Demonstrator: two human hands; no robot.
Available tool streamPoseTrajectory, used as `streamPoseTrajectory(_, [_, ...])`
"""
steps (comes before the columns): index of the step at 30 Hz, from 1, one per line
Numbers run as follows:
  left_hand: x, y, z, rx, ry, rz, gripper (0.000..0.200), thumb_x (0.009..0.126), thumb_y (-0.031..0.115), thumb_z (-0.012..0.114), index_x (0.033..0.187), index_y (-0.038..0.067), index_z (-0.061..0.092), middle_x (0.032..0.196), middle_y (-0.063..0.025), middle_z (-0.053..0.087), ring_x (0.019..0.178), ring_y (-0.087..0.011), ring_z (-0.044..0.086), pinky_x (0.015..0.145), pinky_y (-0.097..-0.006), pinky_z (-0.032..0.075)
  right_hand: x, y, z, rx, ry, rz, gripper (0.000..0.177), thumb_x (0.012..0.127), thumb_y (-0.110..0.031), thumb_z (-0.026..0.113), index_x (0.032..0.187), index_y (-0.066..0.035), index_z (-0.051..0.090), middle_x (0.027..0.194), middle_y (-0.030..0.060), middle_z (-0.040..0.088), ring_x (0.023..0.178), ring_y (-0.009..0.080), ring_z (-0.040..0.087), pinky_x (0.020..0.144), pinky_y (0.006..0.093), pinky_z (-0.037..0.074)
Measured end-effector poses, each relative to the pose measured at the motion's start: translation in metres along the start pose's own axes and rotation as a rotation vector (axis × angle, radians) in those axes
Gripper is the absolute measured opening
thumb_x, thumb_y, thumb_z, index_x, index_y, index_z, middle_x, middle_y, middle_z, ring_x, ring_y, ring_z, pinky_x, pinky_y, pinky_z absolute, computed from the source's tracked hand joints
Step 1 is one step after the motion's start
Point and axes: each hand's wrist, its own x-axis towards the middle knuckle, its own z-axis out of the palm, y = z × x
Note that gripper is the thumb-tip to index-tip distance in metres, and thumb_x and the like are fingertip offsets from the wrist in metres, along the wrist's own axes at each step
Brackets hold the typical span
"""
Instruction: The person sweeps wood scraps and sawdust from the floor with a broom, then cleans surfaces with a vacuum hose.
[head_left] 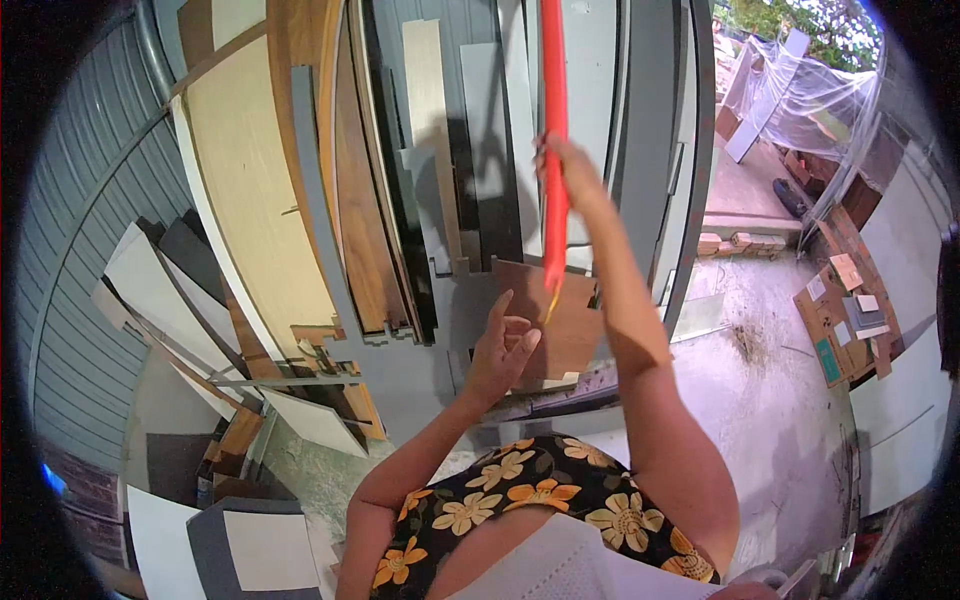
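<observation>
My right hand (568, 172) is raised and wrapped around a long, slim red thing (555, 90), which looks like a tube or a plastic sleeve. It hangs nearly upright, its upper end cut off by the top of the view. At its lower end it narrows into a thin yellow strip (552, 303). My left hand (502, 348) is close to that strip, index finger pointing up, thumb apart and the other fingers loosely bent. Nothing shows in its grasp. Behind both hands is a brown board (560, 345), low among the panels.
Tall panels lean ahead, among them a pale wood board (240, 170) and a grey strip (310, 200). More white boards (165, 285) lean at left. A flattened cardboard box (845, 330) lies at right, near bricks (740, 243) by the doorway.
</observation>
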Motion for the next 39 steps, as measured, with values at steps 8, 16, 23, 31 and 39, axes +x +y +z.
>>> streamPoseTrajectory(8, [0.003, -0.051, 0.006, -0.058, -0.019, -0.265, 0.047, 0.081, 0.020, 0.056, 0.120, 0.002, 0.038, 0.091, -0.0097, 0.055, 0.073, -0.0138, 0.057, 0.062, -0.0253, 0.046, 0.017, 0.038, -0.150, -0.380, 0.256, -0.025, 0.039, 0.086, -0.042, 0.040, 0.080, -0.004, 0.047, 0.058, 0.0040, 0.047, 0.045, 0.0124, 0.046, 0.040, 0.0270, 0.040])
streamPoseTrajectory(16, [-0.037, -0.115, -0.011, -0.120, 0.118, -0.599, 0.038, 0.081, 0.016, 0.054, 0.114, 0.000, 0.043, 0.086, -0.0094, 0.059, 0.065, -0.0127, 0.058, 0.060, -0.0240, 0.045, -0.224, 0.276, -0.265, -0.675, 0.439, 0.373, 0.037, 0.086, -0.044, 0.037, 0.074, -0.009, 0.044, 0.050, -0.0009, 0.040, 0.039, 0.0111, 0.041, 0.036, 0.0272, 0.032])
streamPoseTrajectory(23, [-0.100, -0.179, -0.017, -0.141, 0.281, -0.842, 0.036, 0.081, 0.018, 0.053, 0.111, 0.001, 0.044, 0.085, -0.0086, 0.060, 0.062, -0.0119, 0.058, 0.049, -0.0192, 0.040, -0.334, 0.316, -0.265, -0.525, 0.450, 0.792, 0.040, 0.085, -0.044, 0.043, 0.079, -0.004, 0.050, 0.046, 0.0033, 0.043, 0.034, 0.0142, 0.045, 0.031, 0.0292, 0.037])
streamPoseTrajectory(31, [-0.161, -0.211, -0.032, -0.268, 0.575, -0.955, 0.035, 0.081, 0.017, 0.053, 0.111, 0.002, 0.044, 0.084, -0.0089, 0.059, 0.061, -0.0152, 0.060, 0.045, -0.0208, 0.040, -0.316, 0.252, -0.233, -0.476, 0.472, 0.551, 0.032, 0.085, -0.037, 0.048, 0.083, -0.006, 0.050, 0.046, -0.0012, 0.040, 0.033, 0.0087, 0.039, 0.030, 0.0228, 0.033])
streamPoseTrajectory(39, [-0.192, -0.215, -0.029, -0.380, 0.732, -0.942, 0.027, 0.083, 0.023, 0.052, 0.102, 0.005, 0.048, 0.084, -0.0090, 0.059, 0.061, -0.0149, 0.060, 0.044, -0.0207, 0.039, -0.235, 0.203, -0.174, -0.358, 0.264, 0.244, 0.023, 0.089, -0.029, 0.045, 0.084, -0.007, 0.047, 0.047, -0.0037, 0.038, 0.034, 0.0050, 0.035, 0.030, 0.0189, 0.028])
